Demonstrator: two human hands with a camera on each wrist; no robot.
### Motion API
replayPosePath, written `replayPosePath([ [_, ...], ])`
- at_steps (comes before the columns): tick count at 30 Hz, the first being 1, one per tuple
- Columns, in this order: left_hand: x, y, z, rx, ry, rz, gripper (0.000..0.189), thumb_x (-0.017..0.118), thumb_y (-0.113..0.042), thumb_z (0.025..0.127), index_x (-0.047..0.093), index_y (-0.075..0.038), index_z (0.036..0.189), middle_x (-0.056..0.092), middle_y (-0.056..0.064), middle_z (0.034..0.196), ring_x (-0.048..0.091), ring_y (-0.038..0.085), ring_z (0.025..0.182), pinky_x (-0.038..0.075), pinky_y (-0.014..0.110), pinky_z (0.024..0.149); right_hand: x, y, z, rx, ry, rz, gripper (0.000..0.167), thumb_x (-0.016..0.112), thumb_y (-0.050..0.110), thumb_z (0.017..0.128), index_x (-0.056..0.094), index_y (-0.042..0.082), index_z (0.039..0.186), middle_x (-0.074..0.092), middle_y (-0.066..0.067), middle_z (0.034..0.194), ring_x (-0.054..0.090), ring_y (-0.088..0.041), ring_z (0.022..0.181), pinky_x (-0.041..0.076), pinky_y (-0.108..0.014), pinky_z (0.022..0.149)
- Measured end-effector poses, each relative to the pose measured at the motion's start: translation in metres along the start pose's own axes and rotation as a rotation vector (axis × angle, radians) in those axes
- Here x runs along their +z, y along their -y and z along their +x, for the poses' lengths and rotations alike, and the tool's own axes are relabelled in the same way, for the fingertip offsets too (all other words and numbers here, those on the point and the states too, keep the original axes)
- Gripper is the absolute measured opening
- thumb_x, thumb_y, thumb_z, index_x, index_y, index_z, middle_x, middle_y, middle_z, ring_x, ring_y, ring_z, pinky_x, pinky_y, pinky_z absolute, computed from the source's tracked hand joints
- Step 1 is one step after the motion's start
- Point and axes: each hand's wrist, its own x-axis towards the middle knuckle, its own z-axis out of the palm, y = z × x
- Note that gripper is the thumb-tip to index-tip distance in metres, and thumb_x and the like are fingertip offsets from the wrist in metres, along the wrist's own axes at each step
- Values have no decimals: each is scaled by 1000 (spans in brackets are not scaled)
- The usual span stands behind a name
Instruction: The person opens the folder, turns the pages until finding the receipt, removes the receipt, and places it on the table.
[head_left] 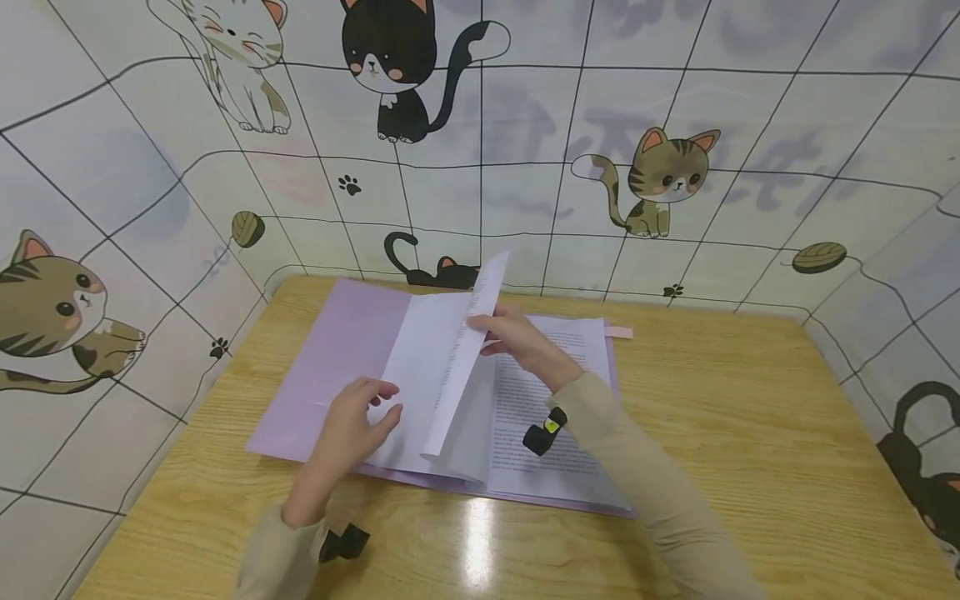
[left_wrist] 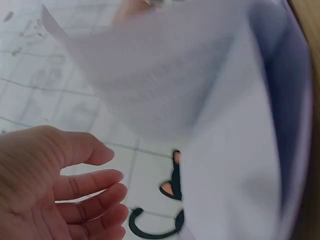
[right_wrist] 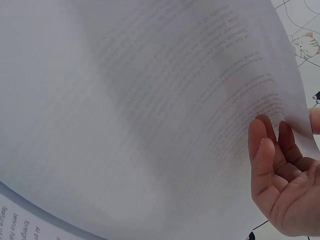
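A purple folder (head_left: 315, 383) lies spread on the table with printed sheets inside. My right hand (head_left: 525, 342) pinches one printed page (head_left: 468, 358) near its upper edge and holds it raised, nearly upright. In the right wrist view the page (right_wrist: 150, 100) bows outward, its print showing through, with the right hand (right_wrist: 290, 175) at its edge. Over the left side of the folder hovers my left hand (head_left: 352, 425), thumb and fingers apart and holding nothing. The left wrist view shows that hand (left_wrist: 75, 180) beside the lifted page (left_wrist: 150, 75).
Under the folder is a wooden table (head_left: 735, 417). A pink tab (head_left: 619, 332) sticks out at the folder's upper right. Behind the table stands a white backdrop (head_left: 525, 192) with cat drawings and grid lines. Each sleeve has a black wrist device (head_left: 345, 543) at its cuff.
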Motion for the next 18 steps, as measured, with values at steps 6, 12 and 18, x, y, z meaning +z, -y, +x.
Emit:
replayPosePath([
  [6, -5, -38, 11, 70, -131, -86, 17, 73, 4, 71, 63, 2, 85, 62, 11, 77, 56, 22, 65, 48, 32, 56, 9, -1, 4, 10, -3, -6, 42, 58, 17, 88, 50, -1, 125, 63, -15, 108, 60, -17, 82, 49, -28, 68],
  [12, -5, -64, 14, 18, -85, -105, 32, 78, -6, 69, 61, 4, 94, 61, 14, 86, 55, 23, 70, 50, 34, 57, 18, -4, 9, -1, -4, -30, 36, 57, 17, 89, 52, -1, 120, 64, -14, 105, 60, -18, 82, 50, -28, 67],
  [18, -1, -69, 14, -36, -40, -43, 39, 78, -1, 66, 59, 5, 100, 59, 16, 94, 55, 24, 75, 48, 32, 59, 24, -5, 10, 4, -14, -42, 35, 57, 18, 90, 52, -1, 120, 63, -13, 103, 60, -17, 82, 49, -27, 65],
])
